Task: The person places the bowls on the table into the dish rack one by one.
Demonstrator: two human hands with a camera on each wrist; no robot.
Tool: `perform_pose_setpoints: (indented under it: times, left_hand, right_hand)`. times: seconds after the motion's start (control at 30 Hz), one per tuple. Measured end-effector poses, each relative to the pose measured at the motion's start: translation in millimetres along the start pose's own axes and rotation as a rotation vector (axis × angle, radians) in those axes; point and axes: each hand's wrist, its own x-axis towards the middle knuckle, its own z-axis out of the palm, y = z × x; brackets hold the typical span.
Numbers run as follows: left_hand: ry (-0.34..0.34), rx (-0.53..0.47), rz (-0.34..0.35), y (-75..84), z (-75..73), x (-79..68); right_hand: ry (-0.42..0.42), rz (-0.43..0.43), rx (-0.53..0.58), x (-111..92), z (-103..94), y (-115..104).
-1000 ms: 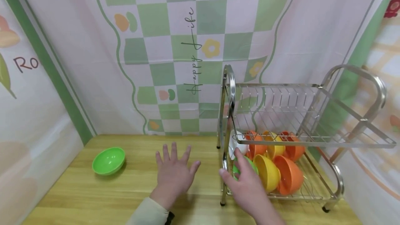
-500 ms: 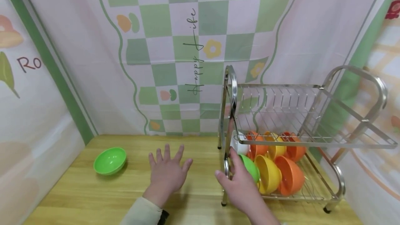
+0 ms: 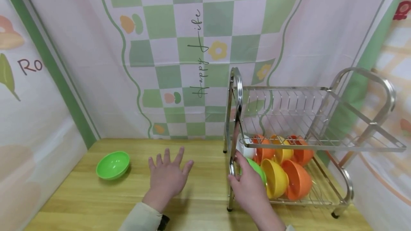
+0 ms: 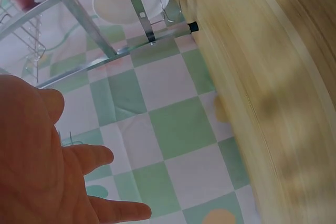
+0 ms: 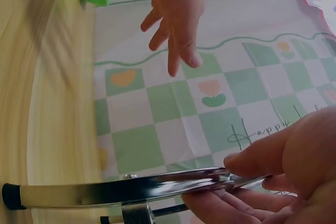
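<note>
My left hand [image 3: 168,179] hovers above the wooden table with its fingers spread and nothing in it. To its left a shallow green bowl [image 3: 113,165] sits on the table. My right hand [image 3: 252,190] holds the left front post of a two-tier metal dish rack [image 5: 173,184], thumb on one side and fingers on the other. Just behind that hand, on the lower tier, stands a green bowl [image 3: 257,172], partly hidden. Beside it are a yellow bowl [image 3: 277,179] and an orange bowl [image 3: 298,181], tilted on edge.
The lower tier's back row has a white bowl [image 3: 245,149], partly hidden, then orange and yellow bowls [image 3: 282,150]. Above them is the wire upper tier [image 3: 289,117]. A checked cloth [image 3: 189,74] hangs behind the wooden table [image 3: 80,202].
My right hand has shifted from in front of the green bowl to the rack's post, and its fingers have closed round it. My left hand has drifted left, still spread.
</note>
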Motion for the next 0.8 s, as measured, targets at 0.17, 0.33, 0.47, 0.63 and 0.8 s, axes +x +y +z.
perform_pose_setpoints:
  times: [0.17,0.33,0.47,0.63,0.8]
  left_hand:
    - [-0.003,-0.017,-0.017,-3.8,-2.5,-0.4]
    - [-0.005,-0.017,-0.036,-8.7,-4.1,-0.1]
    - [-0.003,-0.009,-0.043,-13.5,-3.8,-0.6]
    - [0.012,0.018,-0.049,-23.9,-3.6,0.4]
    - [-0.038,0.005,-0.103,-43.2,-22.2,4.7]
  right_hand:
    - [0.017,-0.012,-0.035,3,1.8,1]
    - [0.028,-0.026,-0.045,4,3.0,3]
    - [0.035,-0.034,-0.057,4,3.5,5]
    - [0.042,-0.046,-0.07,5,4.2,5]
    - [0.045,-0.047,-0.077,4,3.7,5]
